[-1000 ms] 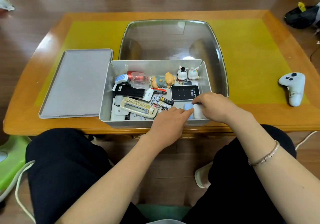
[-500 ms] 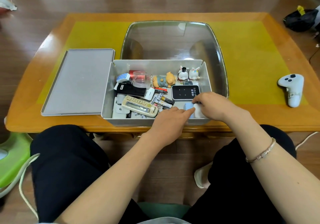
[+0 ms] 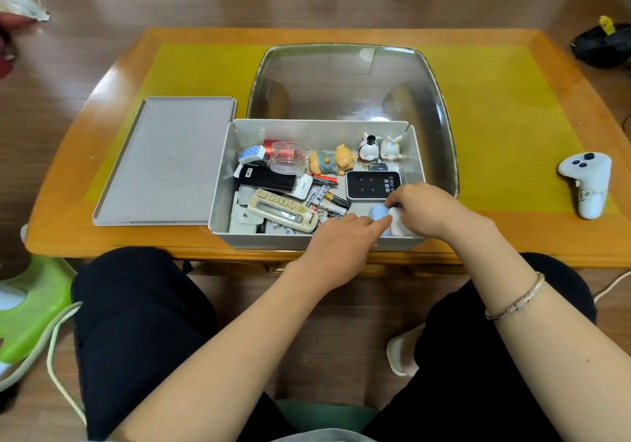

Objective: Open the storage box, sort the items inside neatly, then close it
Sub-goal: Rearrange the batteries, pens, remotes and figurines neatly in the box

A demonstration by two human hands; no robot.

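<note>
The box sits open at the table's near edge, its lid flat beside it. My right hand pinches a small white item in the near right corner; my left hand, fingers loosely curled, touches a blue piece with its fingertip.

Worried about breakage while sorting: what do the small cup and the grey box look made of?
Small cup: clear glass or hard plastic; see-through, glossy highlights, so the look leaves it open. Grey box: probably matte plastic; thin, uniform walls with a dull sheen.
</note>
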